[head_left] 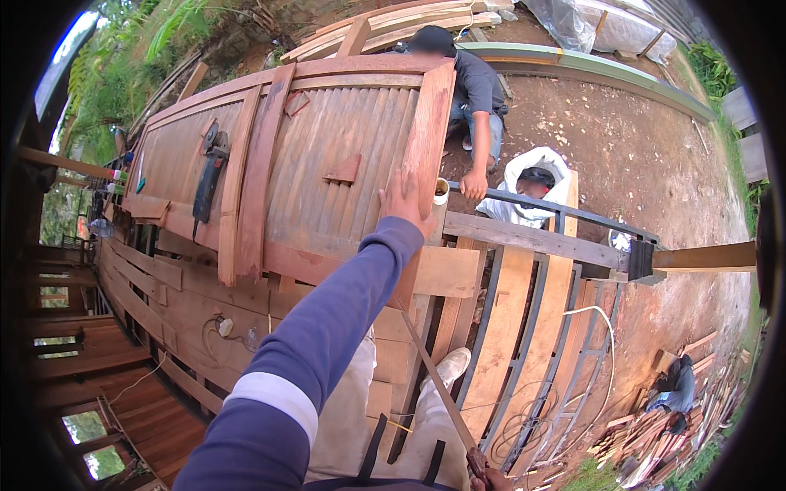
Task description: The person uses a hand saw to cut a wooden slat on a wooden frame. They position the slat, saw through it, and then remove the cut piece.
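My left hand (407, 200), in a navy sleeve, grips the end board of a panelled wooden piece (341, 123), fingers on top and thumb along the side. An angle grinder (209, 182), loose boards (270, 164) and small offcuts (342, 170) lie on that piece. My right hand (487, 476), at the bottom edge and partly out of frame, is closed on the handle of a long narrow blade tool (438, 376), which slants up below the board. A small open pot (440, 193) sits just right of my left hand.
Opposite, a co-worker in a grey shirt (479, 82) crouches, one hand on a metal bar (516, 196). Below are slatted planks (499, 327) on metal framing, cables and my legs. A white sack (503, 209), stacked lumber (385, 24), scrap wood (622, 442) and a timber post (704, 257) surround them.
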Demonstrator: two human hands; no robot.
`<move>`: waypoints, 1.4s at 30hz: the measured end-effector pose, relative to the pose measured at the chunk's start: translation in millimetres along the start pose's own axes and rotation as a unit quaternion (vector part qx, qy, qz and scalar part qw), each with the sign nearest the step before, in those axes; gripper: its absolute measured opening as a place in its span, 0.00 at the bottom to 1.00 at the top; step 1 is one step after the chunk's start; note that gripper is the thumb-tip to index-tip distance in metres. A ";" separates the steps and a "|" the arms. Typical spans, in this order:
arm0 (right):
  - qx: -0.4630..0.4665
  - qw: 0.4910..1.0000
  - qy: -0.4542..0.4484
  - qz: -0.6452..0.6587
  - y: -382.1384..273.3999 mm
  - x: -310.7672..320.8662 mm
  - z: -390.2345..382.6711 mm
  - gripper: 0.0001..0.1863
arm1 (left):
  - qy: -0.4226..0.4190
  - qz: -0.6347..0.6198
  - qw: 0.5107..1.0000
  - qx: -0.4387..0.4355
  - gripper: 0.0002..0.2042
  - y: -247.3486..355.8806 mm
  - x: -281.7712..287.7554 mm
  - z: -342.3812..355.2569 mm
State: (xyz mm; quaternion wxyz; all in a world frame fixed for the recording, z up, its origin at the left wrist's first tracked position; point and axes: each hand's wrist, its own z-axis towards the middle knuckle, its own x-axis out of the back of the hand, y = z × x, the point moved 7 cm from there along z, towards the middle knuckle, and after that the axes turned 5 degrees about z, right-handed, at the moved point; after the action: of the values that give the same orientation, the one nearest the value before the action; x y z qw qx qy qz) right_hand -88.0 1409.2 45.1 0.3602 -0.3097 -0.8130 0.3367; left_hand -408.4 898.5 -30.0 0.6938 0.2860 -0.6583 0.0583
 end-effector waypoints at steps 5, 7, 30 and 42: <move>0.062 0.996 0.027 -0.055 18.7 15.3 -6.3 0.11 | 0.004 -0.014 1.000 -0.014 0.48 -1.8 -1.9 11.1; -0.094 0.992 0.051 0.067 51.4 21.6 -15.4 0.14 | -0.005 -0.020 1.000 -0.021 0.47 -0.2 -1.7 9.2; -0.048 0.902 0.070 0.423 -5.7 -48.1 75.3 0.10 | -0.017 0.004 0.998 -0.063 0.48 -8.7 0.0 4.3; -0.067 0.986 -0.033 0.147 -38.9 -59.8 82.4 0.07 | -0.117 0.009 0.988 -0.103 0.56 -12.6 -7.6 12.9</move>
State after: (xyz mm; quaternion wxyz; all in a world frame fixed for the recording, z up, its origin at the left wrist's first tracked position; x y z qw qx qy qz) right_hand -130.8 1315.2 10.2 0.2583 -0.4384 -0.7908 0.3403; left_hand -415.0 884.3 -41.6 0.6371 0.2120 -0.7401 -0.0379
